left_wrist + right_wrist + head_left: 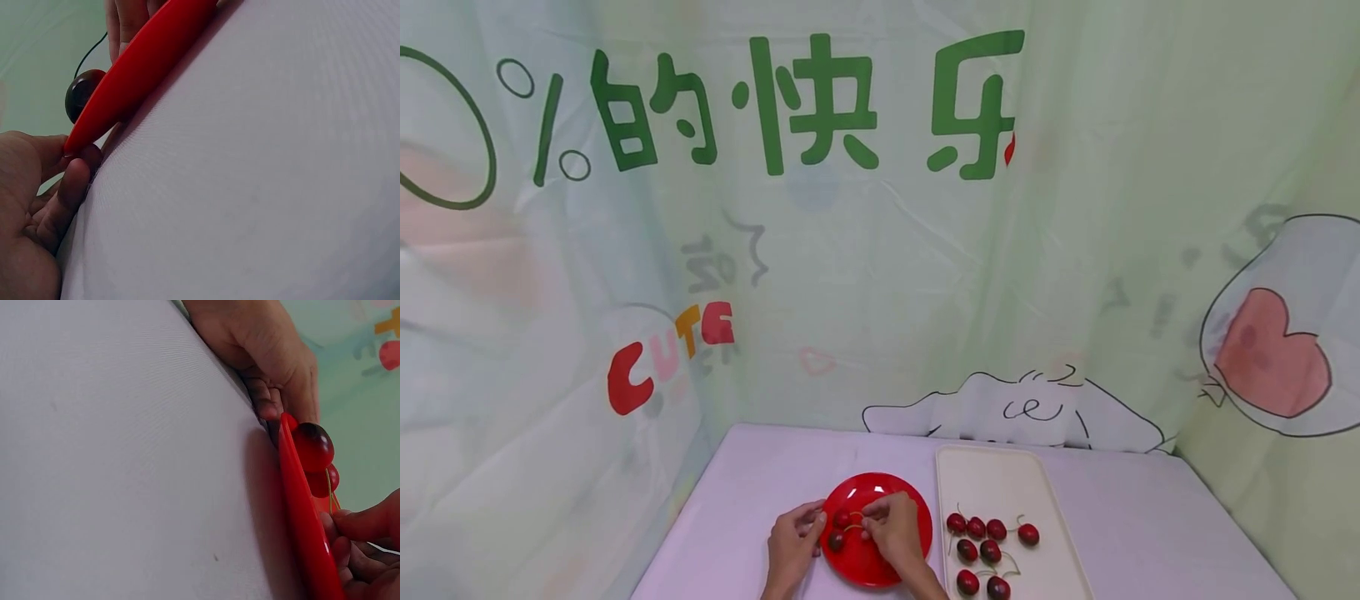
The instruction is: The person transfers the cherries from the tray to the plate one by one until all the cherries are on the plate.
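A round red plate sits on the table with two dark red cherries in its left half. At the plate's left rim is my left hand; in the left wrist view its thumb lies over the edge and the fingers curl below, gripping the rim. My right hand reaches over the plate from the right. Its thumb and forefinger pinch the thin green cherry stems, while the cherries rest close to the plate's surface.
Right of the plate lies a cream rectangular tray. Several cherries with stems are grouped in its nearer part. A white cloth covers the table, and printed curtains hang behind it and at both sides.
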Tool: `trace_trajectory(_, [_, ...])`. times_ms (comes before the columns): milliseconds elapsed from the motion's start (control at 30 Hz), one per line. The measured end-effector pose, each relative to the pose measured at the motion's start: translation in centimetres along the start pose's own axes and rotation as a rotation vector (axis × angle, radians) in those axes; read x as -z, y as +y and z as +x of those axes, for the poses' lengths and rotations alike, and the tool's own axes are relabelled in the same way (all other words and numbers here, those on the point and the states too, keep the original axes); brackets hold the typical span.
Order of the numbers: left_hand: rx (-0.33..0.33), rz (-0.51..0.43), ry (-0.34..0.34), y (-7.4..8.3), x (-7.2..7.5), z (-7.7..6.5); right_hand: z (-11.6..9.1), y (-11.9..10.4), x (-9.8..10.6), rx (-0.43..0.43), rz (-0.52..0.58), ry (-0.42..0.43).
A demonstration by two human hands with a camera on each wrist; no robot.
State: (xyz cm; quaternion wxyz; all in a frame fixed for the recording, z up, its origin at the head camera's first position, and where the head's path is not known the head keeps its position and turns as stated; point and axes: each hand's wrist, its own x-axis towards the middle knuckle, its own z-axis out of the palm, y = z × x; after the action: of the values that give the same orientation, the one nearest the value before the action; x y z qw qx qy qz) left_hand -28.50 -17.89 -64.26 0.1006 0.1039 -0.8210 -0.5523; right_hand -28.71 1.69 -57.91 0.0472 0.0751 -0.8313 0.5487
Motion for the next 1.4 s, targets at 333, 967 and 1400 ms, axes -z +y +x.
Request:
trace_trajectory(333, [-0.031,-0.005,-0.010,0.1,-0.4,0.3,0.2,-0.5,0.3,0.012,-0.117,0.027])
trace_trajectory(967, [-0.051,0.004,0.000,1.3,-0.2,-0.6,0.0,-1.0,3.1,-0.026,-0.019,-0.005])
trace_trajectory(1400, [-0.018,0.000,0.013,0.3,-0.1,-0.3,-0.4,-2.5,5.5,-0.126,0.058,-0.028])
